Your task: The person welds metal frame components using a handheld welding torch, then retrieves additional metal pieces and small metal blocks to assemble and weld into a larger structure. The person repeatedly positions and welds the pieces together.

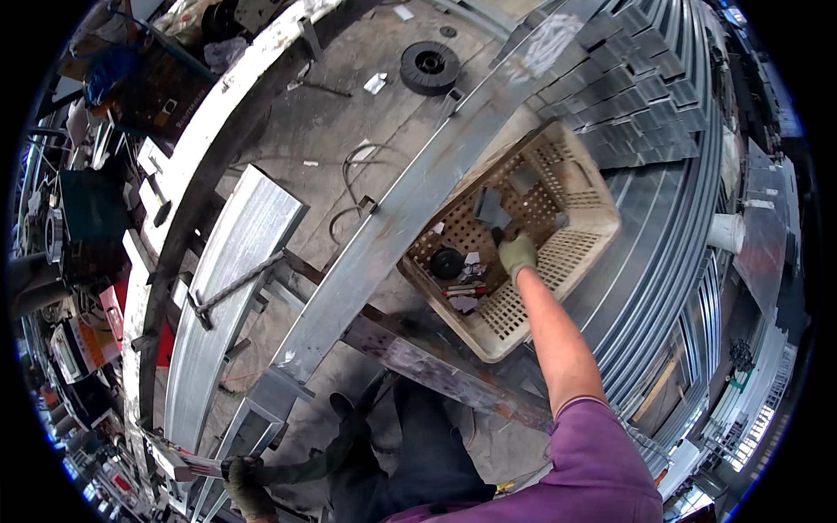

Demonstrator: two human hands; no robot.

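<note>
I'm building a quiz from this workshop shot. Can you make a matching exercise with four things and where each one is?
Things:
1. right hand
2. left hand
3. black wire spool
4. perforated plastic basket

Places:
A. on the concrete floor, at the top of the view
B. reaching down into the basket
C. right of the long metal beam, beside stacked metal profiles
D. at the lower left edge, gripping a metal piece

Pairs: 1-B, 2-D, 3-A, 4-C
</note>
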